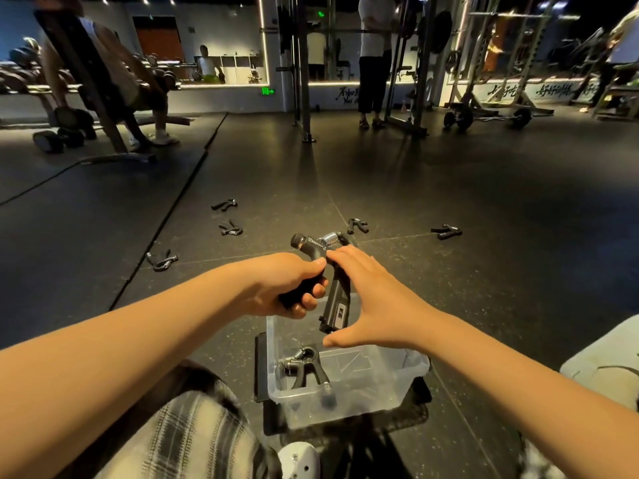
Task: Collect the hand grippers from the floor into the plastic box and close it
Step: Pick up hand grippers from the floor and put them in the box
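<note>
Loading is the step in hand, judged from the head view. The left hand [287, 288] grips one handle of a gripper [337, 302], its fingers curled round the black grip. The right hand [373, 305] lies straight-fingered against the other handle, fingertips touching near the spring and thumb spread below the handle's end. That hand is open, steadying and not clasping. The gripper hangs just above the far edge of the box [408, 371], which stands uncovered on the floor [449, 288] in front of the person's knees.

The next move calls for lowering this gripper past the rim and letting go with both hands, laying it beside the one already inside so later ones still fit. After that the work is reaching forward for the scattered ones — all lie beyond the box, well apart from each other. Closing comes last. A dark slab [411, 409] lies under the box; whether it is the lid I cannot tell.

Counted:
- Grippers: seven in all.
  - One is held.
  - One lies in the box [304, 369].
  - Five are on the floor — three to the left [224, 204] [231, 229] [161, 261] and two to the right [357, 225] [446, 231].
- Boxes: one, clear plastic.
- Dark slabs: one.

So two of seven are in or at the box, and most of the collecting is still to do.
</note>
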